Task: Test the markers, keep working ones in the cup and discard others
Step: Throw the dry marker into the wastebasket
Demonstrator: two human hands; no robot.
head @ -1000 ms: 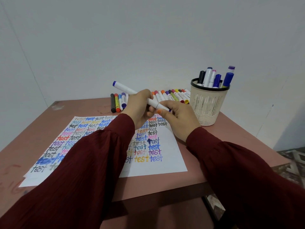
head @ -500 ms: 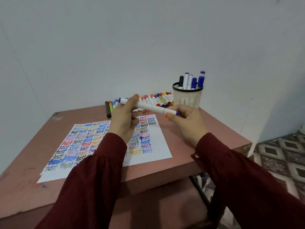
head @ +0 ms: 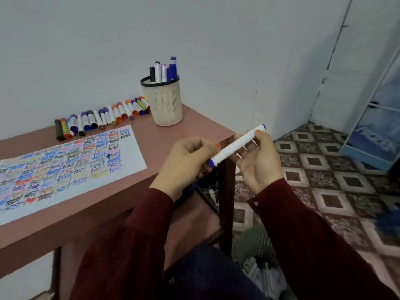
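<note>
Both hands hold one white marker with blue ends [head: 237, 145] in the air. It is in front of the beige mesh cup with a black rim [head: 165, 105] and to the right of it, past the table corner and over the floor. The marker is tilted, with its far end higher than its near end.

The left hand [head: 186, 163] grasps the lower end; its fingers are curled around the barrel and the thumb with an orange nail lies on top. The right hand [head: 258, 163] grasps the upper end, with its fingertips closed on the barrel near the blue tip.

The cup stands upright on the pink-brown wooden table [head: 194, 126], near the wall. Several markers with black, white, pink and blue caps [head: 163, 71] stand inside it. Just left of the cup, a row of coloured markers [head: 104, 118] lies side by side along the wall. In front of this row, and left of the cup, lies a white paper sheet [head: 71, 167] covered with the word "test" in many colours.

Well in front of the cup, low beside the table leg, a green round bin [head: 255, 241] stands on the patterned tile floor [head: 324, 159]; what is in it is too blurred to tell.
</note>
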